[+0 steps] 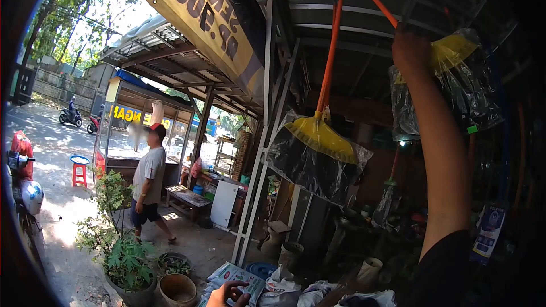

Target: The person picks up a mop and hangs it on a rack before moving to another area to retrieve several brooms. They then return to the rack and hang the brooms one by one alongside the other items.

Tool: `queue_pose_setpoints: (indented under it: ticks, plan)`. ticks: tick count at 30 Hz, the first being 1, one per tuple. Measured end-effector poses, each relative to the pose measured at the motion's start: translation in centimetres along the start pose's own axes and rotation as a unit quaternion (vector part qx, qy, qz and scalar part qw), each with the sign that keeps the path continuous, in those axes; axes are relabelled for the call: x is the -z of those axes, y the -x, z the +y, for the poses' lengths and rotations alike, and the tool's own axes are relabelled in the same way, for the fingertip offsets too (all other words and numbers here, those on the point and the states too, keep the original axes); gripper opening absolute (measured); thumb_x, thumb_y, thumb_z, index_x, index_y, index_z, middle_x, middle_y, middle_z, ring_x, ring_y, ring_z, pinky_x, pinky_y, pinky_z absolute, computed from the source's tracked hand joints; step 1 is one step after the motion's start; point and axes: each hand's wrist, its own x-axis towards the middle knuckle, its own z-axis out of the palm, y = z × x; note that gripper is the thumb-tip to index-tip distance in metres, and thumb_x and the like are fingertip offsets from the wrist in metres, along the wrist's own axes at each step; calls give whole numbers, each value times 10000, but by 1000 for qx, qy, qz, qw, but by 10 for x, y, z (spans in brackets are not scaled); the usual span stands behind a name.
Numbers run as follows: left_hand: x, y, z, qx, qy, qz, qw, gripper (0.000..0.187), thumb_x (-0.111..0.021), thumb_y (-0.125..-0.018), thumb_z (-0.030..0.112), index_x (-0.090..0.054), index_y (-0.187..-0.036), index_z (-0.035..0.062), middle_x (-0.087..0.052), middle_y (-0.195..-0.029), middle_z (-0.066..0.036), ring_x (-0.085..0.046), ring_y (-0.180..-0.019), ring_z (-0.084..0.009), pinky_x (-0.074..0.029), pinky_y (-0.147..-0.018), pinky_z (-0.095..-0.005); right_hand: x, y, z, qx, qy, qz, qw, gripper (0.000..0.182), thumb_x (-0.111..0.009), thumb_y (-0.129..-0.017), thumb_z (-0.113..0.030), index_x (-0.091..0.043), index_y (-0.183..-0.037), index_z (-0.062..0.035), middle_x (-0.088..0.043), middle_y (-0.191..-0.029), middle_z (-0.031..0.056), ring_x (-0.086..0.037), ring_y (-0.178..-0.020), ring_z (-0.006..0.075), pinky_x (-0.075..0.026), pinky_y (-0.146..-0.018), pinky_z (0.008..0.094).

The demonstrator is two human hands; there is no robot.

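My right hand [410, 50] is raised at the upper right, its fingers wrapped round the orange handle of a broom whose yellow head [452, 51] is in clear plastic. To its left hangs another broom, with an orange handle [331, 51], a yellow head [321, 139] and dark bristles in plastic; no hand touches it. Low at the bottom edge is my left hand [227, 294], its fingers apart and slightly curled, in front of a printed white sack [236, 277]. Nothing shows in it.
A white metal post [256, 193] rises left of the hanging broom. Potted plants [128, 258], an empty pot [177, 290] and sacks [281, 287] stand low. A person [151, 179] in a cap walks near a food stall [131, 119]. A banner [199, 17] hangs above.
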Motion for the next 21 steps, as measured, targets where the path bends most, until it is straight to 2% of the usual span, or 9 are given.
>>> queue_pose_setpoints:
  ticks: [6, 10, 16, 18, 21]
  plan:
    - [-2, 0, 4, 32, 36, -7, 999, 291, -577, -871, 126, -504, -1126, 6, -578, -631, -47, -540, -541, -80, -419, -471, -229, -4, 8, 6, 0, 0, 6, 1000, 432, -396, -891, -144, -429, -1320, -105, -680, -890, 78, -664, -820, 202, -445, -799, 364]
    - [-2, -1, 6, 58, 10, -22, 998, 294, -575, -873, 123, -503, -1132, 4, -581, -635, -49, -546, -547, -84, -426, -475, -230, -7, 15, 13, 0, -9, -13, 1000, 434, -411, -888, -146, -424, -1318, -95, -677, -879, 79, -663, -817, 213, -452, -797, 370]
    - [-7, -2, 9, 61, 23, -27, 997, 296, -571, -876, 118, -509, -1141, 0, -589, -629, -57, -549, -543, -91, -420, -482, -231, -8, 41, 21, 12, -19, 32, 999, 433, -439, -879, -146, -421, -1304, -69, -661, -894, 83, -659, -815, 226, -459, -790, 375]
    - [-8, -2, 7, 38, -2, -38, 999, 296, -574, -873, 114, -514, -1137, -7, -589, -614, -59, -546, -537, -89, -416, -497, -230, -11, 50, 23, 20, -42, 90, 995, 416, -438, -876, -143, -429, -1284, -59, -658, -913, 100, -658, -813, 234, -459, -793, 384]
    - [-10, 0, 6, 36, 14, -41, 998, 292, -574, -871, 106, -517, -1132, -13, -588, -601, -59, -542, -531, -90, -413, -508, -232, -5, 61, 25, -4, -53, 29, 998, 418, -441, -871, -136, -420, -1280, -51, -650, -953, 107, -653, -841, 236, -458, -790, 391]
